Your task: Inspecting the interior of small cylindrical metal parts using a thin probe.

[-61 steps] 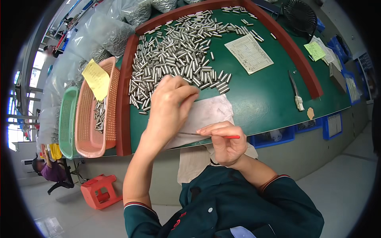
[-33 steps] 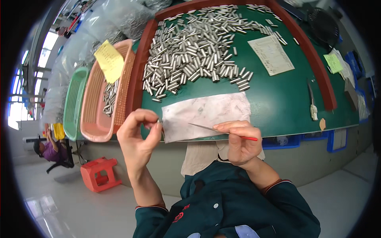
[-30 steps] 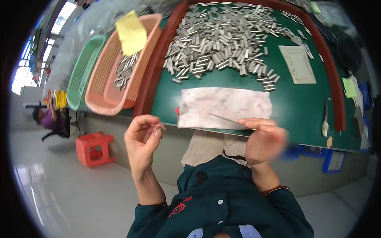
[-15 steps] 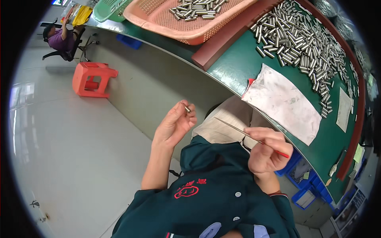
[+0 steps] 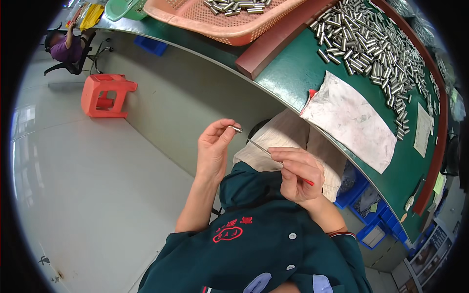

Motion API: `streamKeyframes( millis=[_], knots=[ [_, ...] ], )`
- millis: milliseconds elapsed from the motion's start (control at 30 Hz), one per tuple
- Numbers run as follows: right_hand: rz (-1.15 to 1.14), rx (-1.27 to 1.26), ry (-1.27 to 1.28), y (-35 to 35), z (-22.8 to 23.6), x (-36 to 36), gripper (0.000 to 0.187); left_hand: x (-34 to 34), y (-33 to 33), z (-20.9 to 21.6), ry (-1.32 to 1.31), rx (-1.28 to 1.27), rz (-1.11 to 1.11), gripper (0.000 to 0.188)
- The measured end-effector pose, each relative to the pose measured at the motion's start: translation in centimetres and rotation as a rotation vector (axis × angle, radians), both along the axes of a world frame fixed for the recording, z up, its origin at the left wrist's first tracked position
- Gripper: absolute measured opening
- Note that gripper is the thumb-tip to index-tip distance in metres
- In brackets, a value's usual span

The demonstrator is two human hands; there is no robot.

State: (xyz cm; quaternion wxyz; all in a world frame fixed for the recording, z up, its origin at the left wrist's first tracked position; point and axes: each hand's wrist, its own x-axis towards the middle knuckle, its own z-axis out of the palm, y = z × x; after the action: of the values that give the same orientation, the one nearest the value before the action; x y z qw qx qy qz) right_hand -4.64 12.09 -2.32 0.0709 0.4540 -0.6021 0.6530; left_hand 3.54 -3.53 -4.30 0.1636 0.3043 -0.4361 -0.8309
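Between the thumb and fingers of my left hand (image 5: 213, 146) is a small shiny metal tube (image 5: 235, 129), its end sticking out toward the right. My right hand (image 5: 300, 175) grips a thin needle file (image 5: 259, 147) with a red handle end (image 5: 309, 182). The file's tip points up and left, a short gap away from the tube. Both hands are above my lap, off the table's edge. A large pile of similar metal tubes (image 5: 361, 44) lies on the green table (image 5: 281, 80), beyond a stained white cloth (image 5: 351, 122).
A pink plastic basket (image 5: 210, 30) holding more tubes stands beside a brown wooden bar (image 5: 273, 46). Blue bins (image 5: 354, 195) sit under the table at right. On the floor at left is a red stool (image 5: 105, 95); a seated person (image 5: 67, 49) is farther off.
My right hand has moved left, bringing the file's tip close to the tube. My left hand has turned, so the tube now points rightward. The view has shifted slightly.
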Motion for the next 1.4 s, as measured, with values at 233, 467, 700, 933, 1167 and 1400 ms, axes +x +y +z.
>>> streamKeyframes(
  millis=[233, 467, 700, 933, 1167, 1400],
  knots=[
    [-0.064, -0.051, 0.028, -0.4, -0.1, -0.1, 0.021, -0.1, 0.4, 0.4, 0.002, -0.159, 0.027, 0.015],
    [-0.079, -0.038, -0.001, -0.3, -0.4, -0.1, 0.02, -0.1, 0.5, 0.5, -0.003, -0.252, -0.005, 0.014],
    [-0.07, 0.0, 0.032, -0.4, -0.2, -0.1, 0.026, 0.0, 0.7, 0.9, 0.02, -0.546, -0.067, 0.016],
    [-0.073, 0.085, 0.047, 0.1, 1.1, -0.1, 0.028, -0.1, 0.7, 1.0, 0.031, -0.502, -0.085, 0.016],
    [-0.023, 0.044, 0.069, -0.3, 0.8, -0.3, 0.028, -0.3, 0.8, 0.9, 0.044, -0.68, -0.011, 0.014],
    [-0.092, 0.01, -0.036, 0.5, 1.1, 0.0, 0.021, -0.3, 0.3, 1.5, 0.063, -0.939, -0.085, 0.013]
  ],
)
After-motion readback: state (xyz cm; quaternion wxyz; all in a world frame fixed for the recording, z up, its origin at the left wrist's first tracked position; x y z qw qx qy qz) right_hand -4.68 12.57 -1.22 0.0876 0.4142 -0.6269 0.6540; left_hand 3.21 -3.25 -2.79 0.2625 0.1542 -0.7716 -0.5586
